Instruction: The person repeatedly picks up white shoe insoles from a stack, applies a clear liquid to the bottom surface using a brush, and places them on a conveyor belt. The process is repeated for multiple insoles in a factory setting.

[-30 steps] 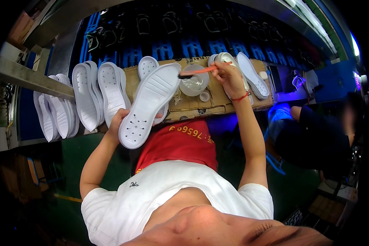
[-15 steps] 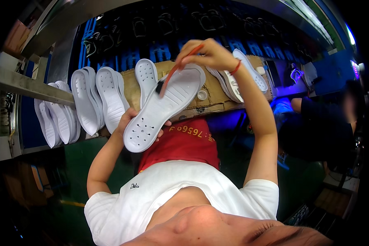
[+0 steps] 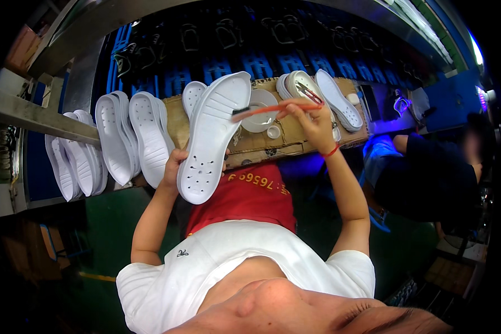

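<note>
My left hand point(image 3: 175, 167) grips a white shoe sole point(image 3: 212, 136) from underneath near its heel, holding it tilted up over the bench with its inner side facing me. My right hand point(image 3: 313, 119) holds an orange-handled brush point(image 3: 273, 107) whose dark bristle tip touches the sole's right edge near the toe. A red band is on my right wrist. Just behind the brush sits a small white bowl point(image 3: 260, 103) on the cardboard-covered bench point(image 3: 261, 145).
Several white soles point(image 3: 122, 139) lean in a row at the left of the bench, and more lie at the right point(image 3: 334, 97). A small white cap point(image 3: 273, 132) lies by the bowl. Blue racks point(image 3: 261, 61) stand behind. Another person in dark clothes point(image 3: 428, 172) sits at the right.
The brush left the bowl, swept to the sole's middle, and now rests at its right edge near the toe. My left hand lifted and turned the sole more upright.
</note>
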Action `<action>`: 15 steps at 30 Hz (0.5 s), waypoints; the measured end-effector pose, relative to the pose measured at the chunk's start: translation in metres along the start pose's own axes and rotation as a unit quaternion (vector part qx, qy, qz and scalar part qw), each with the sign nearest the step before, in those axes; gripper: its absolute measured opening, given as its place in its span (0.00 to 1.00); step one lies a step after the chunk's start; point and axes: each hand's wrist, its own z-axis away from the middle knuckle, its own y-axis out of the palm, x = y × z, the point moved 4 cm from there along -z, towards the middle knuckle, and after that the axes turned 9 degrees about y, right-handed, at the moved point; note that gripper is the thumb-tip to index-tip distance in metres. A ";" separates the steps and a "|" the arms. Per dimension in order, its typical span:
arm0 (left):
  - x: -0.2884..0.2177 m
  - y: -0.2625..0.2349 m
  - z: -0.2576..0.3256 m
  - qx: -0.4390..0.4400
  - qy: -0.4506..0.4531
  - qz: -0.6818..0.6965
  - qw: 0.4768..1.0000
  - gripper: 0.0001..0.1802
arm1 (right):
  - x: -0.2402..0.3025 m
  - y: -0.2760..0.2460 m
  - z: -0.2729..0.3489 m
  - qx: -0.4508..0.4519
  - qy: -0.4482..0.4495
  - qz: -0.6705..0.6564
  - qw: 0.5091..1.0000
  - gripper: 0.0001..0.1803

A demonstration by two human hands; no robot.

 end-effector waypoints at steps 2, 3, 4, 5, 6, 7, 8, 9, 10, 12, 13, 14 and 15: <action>0.000 -0.003 0.001 -0.023 0.010 -0.028 0.999 0.48 | -0.008 0.018 0.012 0.024 0.044 -0.061 0.997 0.11; 0.001 -0.007 0.002 -0.025 -0.001 -0.035 0.999 0.48 | -0.008 0.027 0.017 0.038 0.050 -0.089 0.994 0.11; 0.002 -0.010 0.002 -0.027 -0.011 -0.042 0.999 0.47 | -0.007 0.036 0.021 0.053 0.056 -0.117 0.990 0.12; 0.003 -0.013 0.003 -0.029 -0.021 -0.049 0.998 0.47 | -0.007 0.042 0.022 0.068 0.063 -0.145 0.985 0.12; 0.003 -0.015 0.004 -0.026 -0.017 -0.047 0.998 0.47 | -0.006 0.042 0.020 0.057 0.087 -0.158 0.982 0.13; 0.002 -0.009 0.003 -0.022 -0.014 -0.044 0.999 0.47 | -0.009 0.037 0.014 0.016 0.091 -0.169 0.981 0.14; 0.002 -0.003 0.002 -0.016 -0.012 -0.042 0.999 0.47 | -0.015 0.029 0.004 -0.027 0.095 -0.179 0.979 0.15; 0.003 0.000 0.002 -0.005 -0.014 -0.029 0.999 0.46 | -0.020 0.021 -0.007 -0.070 0.099 -0.188 0.975 0.16; 0.004 0.003 0.003 0.005 -0.015 -0.016 1.000 0.46 | -0.021 0.015 -0.020 -0.100 0.091 -0.186 0.973 0.17; 0.004 0.007 0.004 0.026 -0.016 0.019 0.999 0.45 | -0.022 -0.009 -0.040 -0.132 0.073 -0.151 0.977 0.16; 0.004 0.009 0.004 0.035 -0.013 0.039 0.999 0.44 | -0.020 -0.019 -0.044 -0.147 0.063 -0.132 0.978 0.16; 0.004 0.009 0.005 0.042 -0.008 0.059 0.997 0.42 | -0.010 -0.019 -0.049 -0.100 0.043 -0.109 0.988 0.15; 0.004 0.007 0.004 0.046 -0.011 0.068 0.997 0.42 | 0.003 -0.019 -0.053 -0.054 0.023 -0.085 0.995 0.14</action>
